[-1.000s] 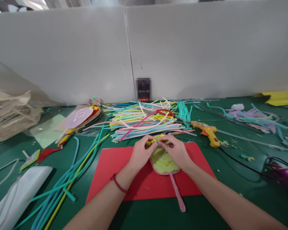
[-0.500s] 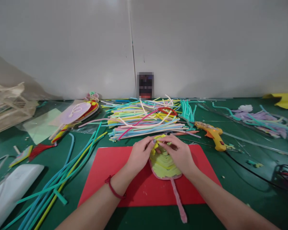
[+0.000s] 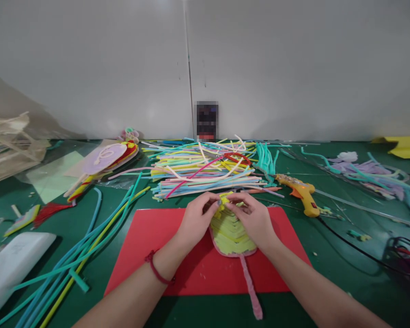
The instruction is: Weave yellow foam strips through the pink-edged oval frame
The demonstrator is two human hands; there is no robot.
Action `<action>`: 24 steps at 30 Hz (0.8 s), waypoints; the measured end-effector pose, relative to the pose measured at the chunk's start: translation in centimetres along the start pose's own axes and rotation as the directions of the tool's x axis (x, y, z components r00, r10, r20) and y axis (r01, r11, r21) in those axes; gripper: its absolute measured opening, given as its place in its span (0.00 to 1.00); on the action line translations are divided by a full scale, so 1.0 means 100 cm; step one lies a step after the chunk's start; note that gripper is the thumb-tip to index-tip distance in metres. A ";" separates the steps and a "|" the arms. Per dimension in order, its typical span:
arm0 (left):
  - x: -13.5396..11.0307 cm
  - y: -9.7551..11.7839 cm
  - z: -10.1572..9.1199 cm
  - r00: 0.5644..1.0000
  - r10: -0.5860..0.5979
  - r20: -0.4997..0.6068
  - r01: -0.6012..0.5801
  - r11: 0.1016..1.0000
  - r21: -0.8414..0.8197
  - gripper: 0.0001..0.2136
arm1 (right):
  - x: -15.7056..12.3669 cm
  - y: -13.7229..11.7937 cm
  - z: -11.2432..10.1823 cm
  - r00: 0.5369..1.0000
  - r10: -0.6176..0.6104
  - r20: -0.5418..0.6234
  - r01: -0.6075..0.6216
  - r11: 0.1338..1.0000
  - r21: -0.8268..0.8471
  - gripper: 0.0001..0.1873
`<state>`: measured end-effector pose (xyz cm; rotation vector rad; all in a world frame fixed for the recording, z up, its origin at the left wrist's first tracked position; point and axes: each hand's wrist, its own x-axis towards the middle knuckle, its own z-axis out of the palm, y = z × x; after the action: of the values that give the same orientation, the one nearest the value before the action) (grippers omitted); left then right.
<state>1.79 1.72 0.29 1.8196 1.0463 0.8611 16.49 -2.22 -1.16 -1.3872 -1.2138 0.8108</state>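
Note:
A round fan made of pale yellow-green pipe cleaners (image 3: 233, 238), edged in pink with a pink fuzzy handle (image 3: 250, 287), lies on a red mat (image 3: 150, 255). My left hand (image 3: 195, 221) and my right hand (image 3: 253, 218) meet at the fan's top edge. Both pinch a bright yellow pipe cleaner piece (image 3: 223, 201) there, fingers curled together. A red cord circles my left wrist.
A heap of coloured pipe cleaners (image 3: 201, 171) lies just behind the mat. A yellow glue gun (image 3: 302, 193) with a black cord rests to the right. Long teal and yellow stems (image 3: 85, 259) run along the left, beside finished fans (image 3: 104, 161) and a white object (image 3: 10, 266).
The view has shifted slightly. My hands stay at the fan's top edge, fingers working the yellow piece with small movements.

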 end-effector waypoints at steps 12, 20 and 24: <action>0.001 -0.003 0.001 0.999 -0.017 0.027 0.017 1.000 0.009 0.08 | 0.001 0.001 -0.002 0.991 -0.122 0.057 0.124 0.992 -0.028 0.10; 0.001 0.000 -0.001 0.998 -0.005 -0.065 0.002 0.999 -0.035 0.07 | -0.002 -0.003 0.000 0.997 -0.042 0.064 0.046 0.997 -0.066 0.10; 0.001 -0.002 -0.001 0.999 0.000 -0.052 -0.003 0.999 -0.050 0.07 | -0.003 -0.004 0.001 0.993 -0.057 0.101 0.065 0.995 -0.070 0.08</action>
<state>1.68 1.89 0.17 1.7646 1.0474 0.9322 16.19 -2.52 -0.83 -1.3757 -1.3682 0.8070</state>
